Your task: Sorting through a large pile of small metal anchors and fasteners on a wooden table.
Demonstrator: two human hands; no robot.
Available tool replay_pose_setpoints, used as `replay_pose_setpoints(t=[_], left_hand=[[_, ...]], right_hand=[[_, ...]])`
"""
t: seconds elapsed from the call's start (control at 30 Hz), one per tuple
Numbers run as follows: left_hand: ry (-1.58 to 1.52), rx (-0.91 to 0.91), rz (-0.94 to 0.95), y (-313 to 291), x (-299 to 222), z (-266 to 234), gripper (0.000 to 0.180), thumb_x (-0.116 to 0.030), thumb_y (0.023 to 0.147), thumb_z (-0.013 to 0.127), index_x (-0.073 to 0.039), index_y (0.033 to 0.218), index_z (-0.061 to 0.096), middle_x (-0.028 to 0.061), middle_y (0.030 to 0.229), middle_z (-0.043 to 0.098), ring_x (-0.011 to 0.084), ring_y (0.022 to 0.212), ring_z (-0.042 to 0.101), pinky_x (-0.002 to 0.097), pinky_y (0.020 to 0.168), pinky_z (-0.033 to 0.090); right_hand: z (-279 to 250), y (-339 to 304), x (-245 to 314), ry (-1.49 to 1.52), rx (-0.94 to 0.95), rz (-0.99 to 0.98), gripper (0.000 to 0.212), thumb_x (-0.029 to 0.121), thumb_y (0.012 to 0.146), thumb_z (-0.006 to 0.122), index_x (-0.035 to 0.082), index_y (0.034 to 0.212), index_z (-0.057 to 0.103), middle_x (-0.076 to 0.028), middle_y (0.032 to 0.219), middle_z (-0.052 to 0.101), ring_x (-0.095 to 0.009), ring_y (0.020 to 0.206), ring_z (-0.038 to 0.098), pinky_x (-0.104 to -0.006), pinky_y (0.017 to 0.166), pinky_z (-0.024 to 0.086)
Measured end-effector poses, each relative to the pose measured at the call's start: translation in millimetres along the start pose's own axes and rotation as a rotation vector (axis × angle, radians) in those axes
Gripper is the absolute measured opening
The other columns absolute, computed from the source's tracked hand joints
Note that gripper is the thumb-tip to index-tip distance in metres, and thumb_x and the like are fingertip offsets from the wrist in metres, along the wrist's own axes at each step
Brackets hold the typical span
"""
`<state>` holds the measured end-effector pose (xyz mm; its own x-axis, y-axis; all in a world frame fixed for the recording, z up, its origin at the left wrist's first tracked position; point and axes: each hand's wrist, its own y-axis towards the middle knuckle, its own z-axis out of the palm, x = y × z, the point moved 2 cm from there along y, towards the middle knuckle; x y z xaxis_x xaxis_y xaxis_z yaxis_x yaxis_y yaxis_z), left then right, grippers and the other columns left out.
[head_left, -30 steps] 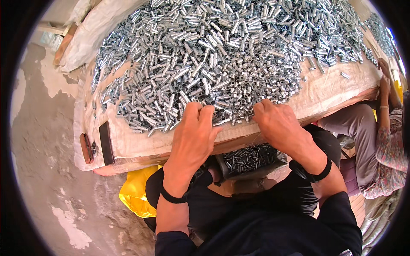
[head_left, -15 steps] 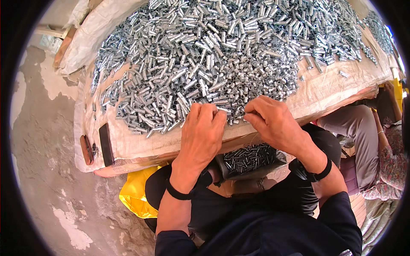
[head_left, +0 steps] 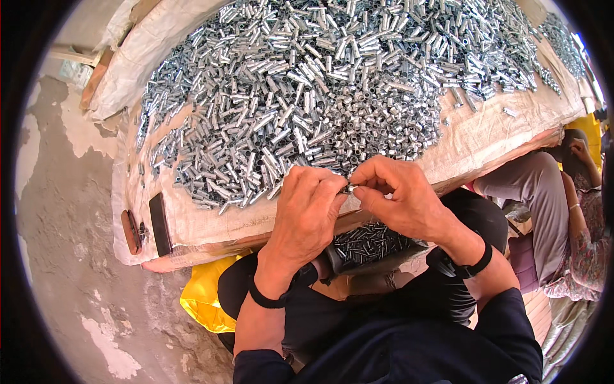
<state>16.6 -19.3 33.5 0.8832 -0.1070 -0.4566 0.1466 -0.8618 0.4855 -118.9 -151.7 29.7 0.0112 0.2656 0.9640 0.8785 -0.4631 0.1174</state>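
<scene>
My left hand (head_left: 306,208) and my right hand (head_left: 400,195) meet at the near edge of the table, fingers closed. Between their fingertips is a small metal tube (head_left: 348,189), pinched from both sides. The fingers hide most of it, so I cannot tell whether it is one part or two joined. Just beyond my hands spreads a big heap of shiny metal tubes (head_left: 275,109). Short metal rings (head_left: 384,118) are gathered in the part of the heap beyond my right hand.
Pale woven sheeting (head_left: 492,137) covers the table. A dark phone-like slab (head_left: 160,224) and a brown folding-knife-like object (head_left: 132,232) lie at its left end. Below the edge, a container (head_left: 342,264) holds dark small parts. Another person's leg (head_left: 534,192) is at the right.
My hands were apart, with the right one at the rings. Now my right hand has come nearer and lower, and the fingertips of both hands meet at the small metal tube.
</scene>
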Motion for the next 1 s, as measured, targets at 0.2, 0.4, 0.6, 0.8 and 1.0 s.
replay_pose_setpoints(t=[0.2, 0.4, 0.6, 0.8, 1.0], left_hand=[[-0.045, 0.000, -0.012, -1.6, 1.4, -0.1, 0.023, 0.002, 0.084, 0.073, -0.001, 0.106, 0.065, 0.0135, 0.099, 0.066, 0.0346, 0.088, 0.060, 0.0425, 0.079, 0.049], [-0.114, -0.004, -0.048, -5.4, 3.0, 1.9, 0.015, -0.004, 0.091, 0.071, 0.001, 0.105, 0.065, 0.0146, 0.097, 0.065, 0.0342, 0.087, 0.063, 0.0410, 0.076, 0.051], [-0.162, -0.014, -0.054, -9.0, 0.2, 6.0, 0.020, -0.003, 0.092, 0.070, 0.001, 0.110, 0.063, 0.0161, 0.097, 0.063, 0.0344, 0.084, 0.063, 0.0407, 0.072, 0.051], [-0.217, 0.101, -0.141, -11.7, -5.9, 4.3, 0.045, -0.019, 0.079, 0.087, 0.001, 0.106, 0.057, 0.0149, 0.095, 0.055, 0.0330, 0.083, 0.059, 0.0405, 0.070, 0.051], [-0.221, 0.123, -0.163, -15.2, -2.9, 6.3, 0.051, -0.029, 0.071, 0.092, -0.003, 0.097, 0.056, 0.0117, 0.087, 0.053, 0.0306, 0.076, 0.058, 0.0405, 0.065, 0.049]], right_hand=[[0.4, -1.0, -0.3, -0.009, 0.016, 0.011, 0.008, 0.002, 0.092, 0.068, -0.001, 0.098, 0.064, -0.010, 0.076, 0.063, -0.015, 0.066, 0.061, -0.0328, 0.060, 0.048], [2.5, -1.7, -2.8, 0.002, 0.006, -0.005, 0.007, 0.003, 0.093, 0.068, -0.001, 0.097, 0.065, -0.004, 0.073, 0.060, -0.008, 0.063, 0.054, -0.0280, 0.056, 0.043], [4.4, -3.8, -7.7, 0.096, 0.033, 0.056, 0.004, 0.003, 0.096, 0.068, -0.001, 0.097, 0.065, 0.001, 0.075, 0.061, -0.003, 0.061, 0.050, -0.0236, 0.053, 0.040], [5.3, -6.7, -8.0, 0.281, 0.096, 0.187, 0.007, 0.003, 0.094, 0.068, -0.002, 0.092, 0.064, -0.004, 0.076, 0.065, -0.008, 0.071, 0.059, -0.0273, 0.061, 0.047], [8.7, -10.3, -7.9, 0.219, 0.151, 0.116, 0.007, 0.002, 0.094, 0.068, -0.001, 0.088, 0.065, -0.004, 0.076, 0.065, -0.007, 0.072, 0.058, -0.0278, 0.063, 0.047]])
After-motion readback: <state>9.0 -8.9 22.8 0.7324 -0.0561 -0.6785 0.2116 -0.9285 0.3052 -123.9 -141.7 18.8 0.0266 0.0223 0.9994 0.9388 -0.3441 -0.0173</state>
